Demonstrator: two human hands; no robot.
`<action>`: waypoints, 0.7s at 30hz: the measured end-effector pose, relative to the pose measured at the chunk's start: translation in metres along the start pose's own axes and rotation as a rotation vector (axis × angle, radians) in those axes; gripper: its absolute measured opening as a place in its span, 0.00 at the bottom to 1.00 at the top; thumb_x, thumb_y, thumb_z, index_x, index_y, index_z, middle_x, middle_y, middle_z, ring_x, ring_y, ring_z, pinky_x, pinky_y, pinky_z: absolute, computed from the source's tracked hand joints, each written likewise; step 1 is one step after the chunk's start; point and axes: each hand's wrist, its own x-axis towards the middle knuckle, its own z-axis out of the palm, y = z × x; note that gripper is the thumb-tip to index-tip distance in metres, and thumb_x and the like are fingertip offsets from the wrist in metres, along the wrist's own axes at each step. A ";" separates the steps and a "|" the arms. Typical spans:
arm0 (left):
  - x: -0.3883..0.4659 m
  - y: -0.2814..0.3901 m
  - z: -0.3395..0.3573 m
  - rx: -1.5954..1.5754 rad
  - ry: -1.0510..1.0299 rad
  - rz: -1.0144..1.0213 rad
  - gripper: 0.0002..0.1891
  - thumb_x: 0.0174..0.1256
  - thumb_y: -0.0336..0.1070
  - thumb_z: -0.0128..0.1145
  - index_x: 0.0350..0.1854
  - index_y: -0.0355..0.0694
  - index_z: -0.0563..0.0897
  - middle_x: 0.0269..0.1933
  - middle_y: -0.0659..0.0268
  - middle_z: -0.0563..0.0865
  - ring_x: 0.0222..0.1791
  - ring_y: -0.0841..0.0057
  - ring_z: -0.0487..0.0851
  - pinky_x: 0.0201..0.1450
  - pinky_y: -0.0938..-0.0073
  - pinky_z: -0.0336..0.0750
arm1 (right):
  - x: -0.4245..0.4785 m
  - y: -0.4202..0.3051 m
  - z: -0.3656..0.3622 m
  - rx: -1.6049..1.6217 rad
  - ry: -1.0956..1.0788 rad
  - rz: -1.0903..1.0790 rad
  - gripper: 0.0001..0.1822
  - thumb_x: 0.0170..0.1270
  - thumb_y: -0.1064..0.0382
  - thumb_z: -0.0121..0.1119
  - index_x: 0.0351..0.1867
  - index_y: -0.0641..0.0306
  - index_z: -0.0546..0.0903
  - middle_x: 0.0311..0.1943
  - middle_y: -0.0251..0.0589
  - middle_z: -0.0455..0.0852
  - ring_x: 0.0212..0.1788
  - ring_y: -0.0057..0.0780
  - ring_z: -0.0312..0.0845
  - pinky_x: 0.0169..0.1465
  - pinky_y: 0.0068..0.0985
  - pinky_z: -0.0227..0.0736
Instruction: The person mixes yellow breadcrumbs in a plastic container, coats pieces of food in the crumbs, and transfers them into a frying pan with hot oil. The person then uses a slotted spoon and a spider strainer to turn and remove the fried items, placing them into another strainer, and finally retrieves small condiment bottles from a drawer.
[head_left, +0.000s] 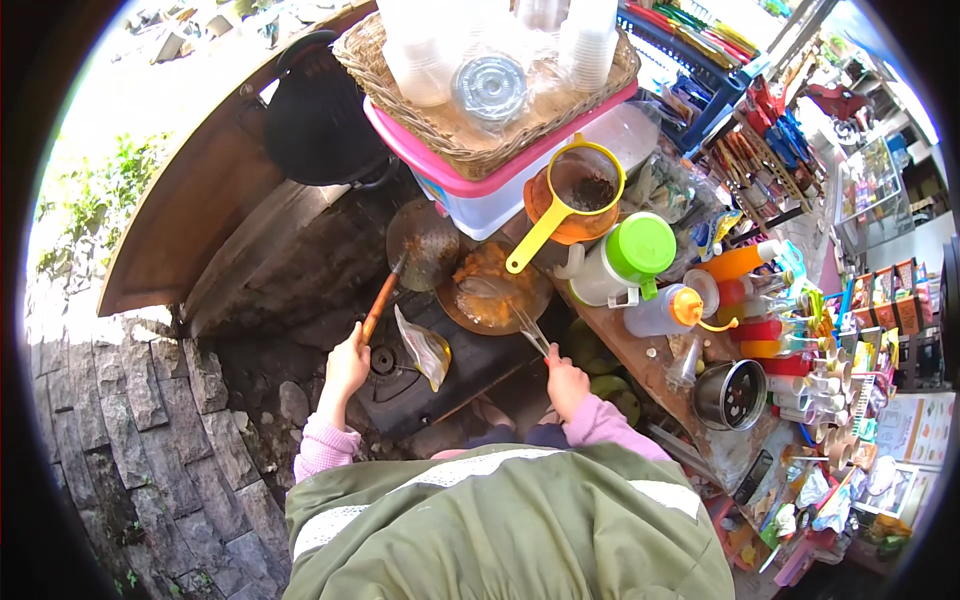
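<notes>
My left hand (347, 365) grips the wooden handle of a round, dark metal skimmer (424, 251). The skimmer is held up beside the left rim of a wok (448, 304). Orange-brown food (487, 270) lies in the wok. In my right hand (568, 384) is a metal wire utensil (534, 332), its far end over the food; its exact kind is unclear. Beneath the wok is a dark gas stove (465, 367), with a burner (384, 360) showing by my left hand. A plastic pouch (426, 346) with yellow contents rests on the stove between my hands.
Behind the wok, a wicker basket (480, 150) of plastic cups tops a pink-lidded box (480, 202). A yellow strainer (541, 232), a green-lidded jug (637, 251), squeeze bottles (660, 309) and a steel pot (729, 395) crowd the right-hand table (637, 330). Left stands a curved wooden panel (180, 217).
</notes>
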 end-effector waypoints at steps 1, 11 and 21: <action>-0.003 0.002 -0.002 -0.008 -0.003 -0.006 0.25 0.56 0.33 0.54 0.60 0.42 0.70 0.39 0.47 0.82 0.40 0.53 0.81 0.46 0.60 0.75 | -0.006 0.002 -0.012 -0.035 -0.015 0.001 0.27 0.57 0.67 0.47 0.61 0.66 0.62 0.32 0.49 0.80 0.31 0.43 0.82 0.33 0.34 0.79; -0.009 0.001 0.003 -0.060 -0.005 0.007 0.25 0.56 0.33 0.54 0.60 0.42 0.70 0.38 0.47 0.82 0.40 0.54 0.82 0.45 0.62 0.75 | 0.018 0.006 0.011 -0.053 0.139 0.017 0.25 0.58 0.67 0.48 0.59 0.66 0.64 0.30 0.47 0.80 0.28 0.41 0.82 0.31 0.33 0.78; -0.014 0.005 -0.004 -0.108 -0.085 -0.093 0.26 0.57 0.35 0.55 0.61 0.39 0.69 0.51 0.49 0.79 0.51 0.58 0.78 0.54 0.67 0.71 | 0.036 0.011 0.014 -0.022 0.196 0.067 0.24 0.58 0.66 0.48 0.58 0.66 0.64 0.32 0.49 0.79 0.27 0.43 0.81 0.31 0.36 0.78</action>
